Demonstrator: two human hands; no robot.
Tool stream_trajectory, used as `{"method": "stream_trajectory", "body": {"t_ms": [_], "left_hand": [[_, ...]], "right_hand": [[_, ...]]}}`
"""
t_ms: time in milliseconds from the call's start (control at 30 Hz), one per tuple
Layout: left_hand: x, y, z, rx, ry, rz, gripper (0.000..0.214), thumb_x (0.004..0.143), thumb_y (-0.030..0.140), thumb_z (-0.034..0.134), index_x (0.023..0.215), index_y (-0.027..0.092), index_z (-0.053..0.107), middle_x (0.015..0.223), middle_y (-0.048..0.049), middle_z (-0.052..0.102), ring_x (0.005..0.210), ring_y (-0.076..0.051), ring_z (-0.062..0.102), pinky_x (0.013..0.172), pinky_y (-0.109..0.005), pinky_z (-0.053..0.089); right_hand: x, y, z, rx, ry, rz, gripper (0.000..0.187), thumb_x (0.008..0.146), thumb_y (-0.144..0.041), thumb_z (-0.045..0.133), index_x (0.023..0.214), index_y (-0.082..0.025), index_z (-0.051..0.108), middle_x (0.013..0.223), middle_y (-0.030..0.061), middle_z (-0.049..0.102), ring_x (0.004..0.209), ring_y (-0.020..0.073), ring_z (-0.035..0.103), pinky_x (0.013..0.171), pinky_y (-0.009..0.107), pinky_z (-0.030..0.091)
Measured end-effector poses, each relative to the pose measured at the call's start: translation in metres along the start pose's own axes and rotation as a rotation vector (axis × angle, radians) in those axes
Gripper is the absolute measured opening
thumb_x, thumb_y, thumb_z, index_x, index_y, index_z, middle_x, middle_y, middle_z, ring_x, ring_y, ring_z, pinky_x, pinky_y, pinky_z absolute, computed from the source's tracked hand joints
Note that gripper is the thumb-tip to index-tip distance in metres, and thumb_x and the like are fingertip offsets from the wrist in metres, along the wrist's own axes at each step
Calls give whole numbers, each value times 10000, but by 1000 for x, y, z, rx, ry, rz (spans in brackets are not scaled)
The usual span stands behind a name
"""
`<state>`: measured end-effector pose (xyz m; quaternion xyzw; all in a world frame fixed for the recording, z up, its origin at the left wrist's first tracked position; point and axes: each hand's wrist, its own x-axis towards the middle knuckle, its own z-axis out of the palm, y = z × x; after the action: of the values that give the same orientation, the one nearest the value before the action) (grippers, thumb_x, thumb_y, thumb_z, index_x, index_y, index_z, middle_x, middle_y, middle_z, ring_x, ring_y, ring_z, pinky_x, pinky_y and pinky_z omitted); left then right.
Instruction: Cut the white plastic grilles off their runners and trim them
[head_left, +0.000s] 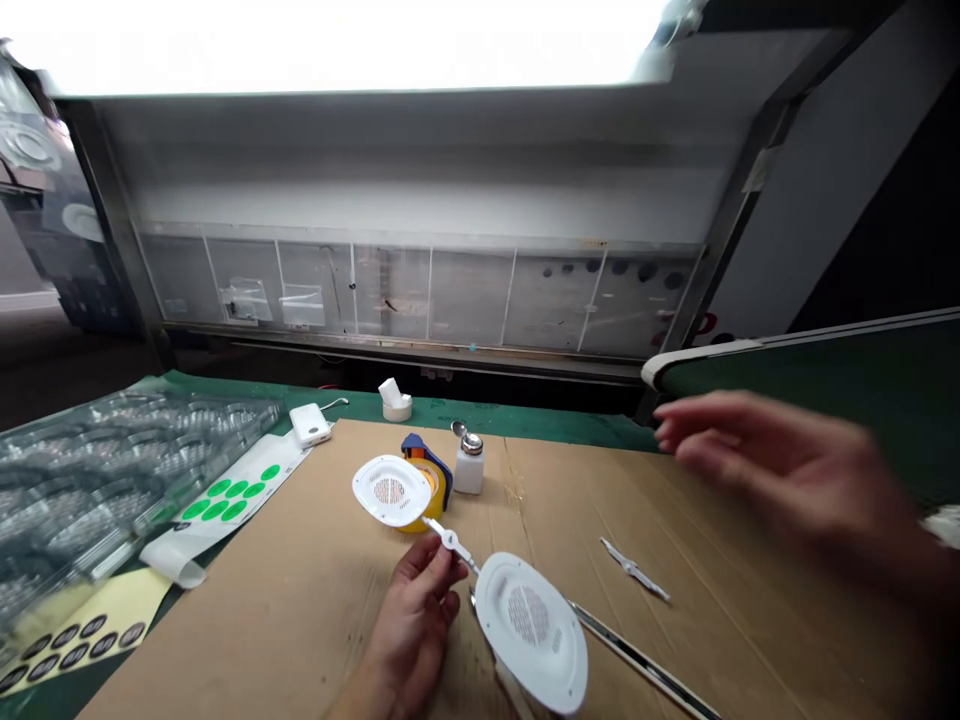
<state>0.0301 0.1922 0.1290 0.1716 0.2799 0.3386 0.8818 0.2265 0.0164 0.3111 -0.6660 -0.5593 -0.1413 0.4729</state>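
My left hand (412, 625) pinches a small white jointed plastic link (450, 541) between thumb and fingers. The link runs between two white oval vented covers. One cover (391, 490) lies near a yellow tape roll (429, 505) in a blue dispenser (420, 447), while the other (531, 632) sits by my left hand, tilted. My right hand (772, 460), blurred, hovers open over the right of the brown cardboard sheet (315, 620), holding nothing. A small white strip (634, 568) lies on the cardboard below it.
A metal-edged ruler (641, 660) lies near the lower cover. Behind stand a white pump bottle (470, 467) and a small white roll (397, 405). To the left are clear blister trays (112, 480), a white adapter (310, 425), and green (225, 495) and black (75, 640) sticker sheets.
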Motion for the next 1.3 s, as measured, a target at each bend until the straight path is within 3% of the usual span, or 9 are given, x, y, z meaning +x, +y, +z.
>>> {"method": "stream_trajectory", "body": {"t_ms": [67,167,233,333,467,633,833,1133,1300], "left_hand": [[-6,0,0,12,-14,-7,552,386,185,994,851,165,697,774,-20,728,665,-134,692,505,-160,480],[-13,-1,2,48,-27,-25,535,360,187,996,810,161,709,774,-13,720,667,-131,690,520,-163,495],[-16,-2,3,69,-21,-35,511,375,191,994,803,171,715,782,0,716,667,-118,684,543,-163,510],[-17,-4,3,116,-11,-49,490,402,174,988,813,194,721,794,16,713,666,-104,676,573,-160,528],[-16,-7,-1,206,-102,-119,386,521,157,950,828,209,722,821,6,717,705,-120,692,634,-184,561],[-18,-8,-10,227,-268,-168,226,737,131,819,901,246,715,887,12,732,741,-97,695,653,-152,554],[-15,-5,-22,205,-424,-200,198,837,118,715,982,251,700,970,9,737,764,-70,687,755,-157,567],[-18,-6,-7,249,-436,-142,149,764,162,809,857,234,718,887,29,736,654,-40,655,650,-117,527],[-17,-8,-5,234,-397,-142,198,668,187,883,788,210,727,822,9,727,597,-49,655,572,-108,499]], "right_hand": [[-42,19,23,-39,-260,-23,441,829,-482,726,1199,-246,676,1106,103,730,908,251,728,706,326,640],[-103,38,59,-67,-415,-97,967,670,-534,843,1490,-255,414,1375,160,594,1174,376,631,889,501,607],[-132,45,78,-6,-379,-57,1029,652,-492,861,1514,-250,354,1410,161,562,1255,383,570,984,524,548],[-155,50,94,166,-221,30,858,755,-468,800,1472,-240,386,1369,145,588,1250,311,585,1045,440,515],[-166,53,92,269,-123,-4,775,828,-434,748,1467,-185,388,1361,155,572,1275,281,549,1082,396,481],[-169,54,83,328,-118,-18,773,852,-384,732,1483,-150,354,1358,144,557,1298,261,507,1103,362,453],[-166,54,84,341,-128,-40,754,864,-346,728,1474,-120,346,1359,154,563,1284,266,513,1118,380,426],[-164,62,85,11,-237,-157,636,874,-263,706,1415,-75,431,1299,154,616,1247,249,549,1076,345,462],[-180,78,95,-72,-173,-171,696,830,-232,711,1466,-116,450,1312,119,634,1156,279,621,976,356,562]]}}
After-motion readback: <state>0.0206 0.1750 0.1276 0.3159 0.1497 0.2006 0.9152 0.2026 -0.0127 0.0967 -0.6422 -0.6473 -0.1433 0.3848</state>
